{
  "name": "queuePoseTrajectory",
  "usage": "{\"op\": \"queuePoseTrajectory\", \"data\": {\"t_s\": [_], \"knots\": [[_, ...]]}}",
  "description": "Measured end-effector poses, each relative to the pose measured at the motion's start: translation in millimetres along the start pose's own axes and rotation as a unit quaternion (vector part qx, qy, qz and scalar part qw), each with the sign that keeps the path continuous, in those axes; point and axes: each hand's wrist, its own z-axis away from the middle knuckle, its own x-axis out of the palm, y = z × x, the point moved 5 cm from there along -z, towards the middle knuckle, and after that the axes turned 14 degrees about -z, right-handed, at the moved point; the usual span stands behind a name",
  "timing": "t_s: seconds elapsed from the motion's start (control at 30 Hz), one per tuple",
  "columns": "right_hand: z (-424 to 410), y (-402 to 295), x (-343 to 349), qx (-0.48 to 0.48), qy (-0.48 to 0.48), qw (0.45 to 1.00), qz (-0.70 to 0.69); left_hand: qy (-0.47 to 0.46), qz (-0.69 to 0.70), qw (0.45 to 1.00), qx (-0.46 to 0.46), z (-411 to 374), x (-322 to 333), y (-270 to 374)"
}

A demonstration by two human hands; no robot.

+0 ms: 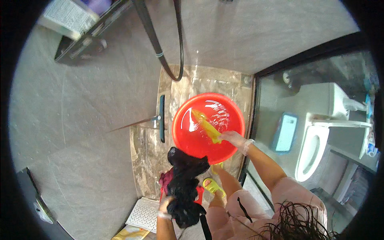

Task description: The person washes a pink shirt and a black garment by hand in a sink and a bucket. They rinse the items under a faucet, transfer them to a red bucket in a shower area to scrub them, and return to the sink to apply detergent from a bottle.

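Observation:
My right hand, in a clear glove, grips one end of a yellow cloth over a round red plastic basin of water. The cloth's other end lies in the water. My left hand, gloved too, is at the side of a bundle of wet black fabric; its fingers are largely hidden, so its grip cannot be told. The bundle's upper end reaches the basin's near rim. A maroon cloth and part of a red plastic container show beside and beneath the black fabric.
A floor squeegee stands left of the basin, below a hanging black hose. A white perforated plastic stool or crate is at lower left. Right, beyond a black-framed glass partition, are a toilet and a blue-edged mat.

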Motion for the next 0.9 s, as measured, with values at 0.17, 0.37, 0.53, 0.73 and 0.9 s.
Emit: {"op": "queuePoseTrajectory", "data": {"t_s": [0.17, 0.37, 0.53, 0.73, 0.9], "knots": [[151, -109, -16, -0.160, -0.130, 0.970, -0.131, -0.071, -0.069, 0.986, 0.137, -22, 77, 151], [300, -214, 9, -0.281, -0.100, 0.930, -0.215, 0.079, -0.457, 0.871, 0.162, 33, 143, 309], [367, -265, 27, -0.336, -0.137, 0.845, -0.394, 0.009, -0.408, 0.851, 0.331, 72, 185, 330], [396, -305, 73, -0.354, -0.127, 0.774, -0.509, -0.404, -0.001, 0.872, 0.275, 184, 197, 336], [380, -325, 120, -0.319, -0.169, 0.762, -0.538, -0.526, 0.163, 0.786, 0.281, 258, 182, 385]]}}
